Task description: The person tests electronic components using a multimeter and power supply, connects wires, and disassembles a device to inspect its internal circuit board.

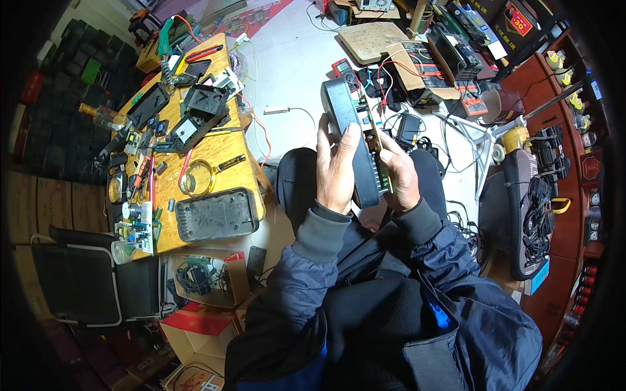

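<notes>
Two hands on one object: a dark grey, oblong plastic casing [350, 140] held upright above the person's lap, away from the bench. Left hand [337, 171] wraps it from the left, fingers closed round the shell, thumb pressed along its face. Right hand [399, 177] grips the right edge, fingers closed on a green circuit board [373, 144] that shows as a thin strip along that side; how far the board sits inside the casing cannot be made out. Components on it too small to tell. Lower end of casing hidden behind both hands.

To the person's left, yellow wooden bench [207, 151], crowded. Nearest the lap lies a second grey ribbed casing half [217, 214], flat. Beside it a loop of yellow wire [197, 177]. Smaller parts there blur together. On the white floor ahead, a red multimeter [343, 68] among tangled leads.
</notes>
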The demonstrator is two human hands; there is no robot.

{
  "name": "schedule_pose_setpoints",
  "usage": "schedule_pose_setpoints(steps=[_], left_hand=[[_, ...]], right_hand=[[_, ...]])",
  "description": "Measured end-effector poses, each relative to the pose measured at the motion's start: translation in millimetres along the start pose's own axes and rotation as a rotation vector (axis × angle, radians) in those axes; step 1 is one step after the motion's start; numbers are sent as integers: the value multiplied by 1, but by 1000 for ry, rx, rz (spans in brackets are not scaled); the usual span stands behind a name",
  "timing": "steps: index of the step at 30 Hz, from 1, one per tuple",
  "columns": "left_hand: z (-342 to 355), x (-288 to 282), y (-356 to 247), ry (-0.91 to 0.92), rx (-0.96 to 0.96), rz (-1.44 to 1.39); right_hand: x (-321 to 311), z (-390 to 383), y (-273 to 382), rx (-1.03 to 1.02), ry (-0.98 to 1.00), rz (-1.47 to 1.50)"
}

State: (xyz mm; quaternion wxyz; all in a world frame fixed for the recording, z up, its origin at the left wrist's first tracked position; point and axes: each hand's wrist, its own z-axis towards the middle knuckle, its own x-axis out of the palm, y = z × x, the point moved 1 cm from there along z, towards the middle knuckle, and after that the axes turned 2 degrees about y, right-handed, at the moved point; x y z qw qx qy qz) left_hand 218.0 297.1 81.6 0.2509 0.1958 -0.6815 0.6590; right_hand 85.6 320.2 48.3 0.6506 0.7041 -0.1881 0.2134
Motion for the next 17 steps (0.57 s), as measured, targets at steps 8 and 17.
schedule_pose_setpoints(steps=[8, 17], left_hand=[[3, -5, 2, -9, -13, -4], [5, -15, 6, -11, -50, -16]], right_hand=[[-2, 2, 0, -10, 23, -119], [-4, 4, -2, 7, 63, -124]])
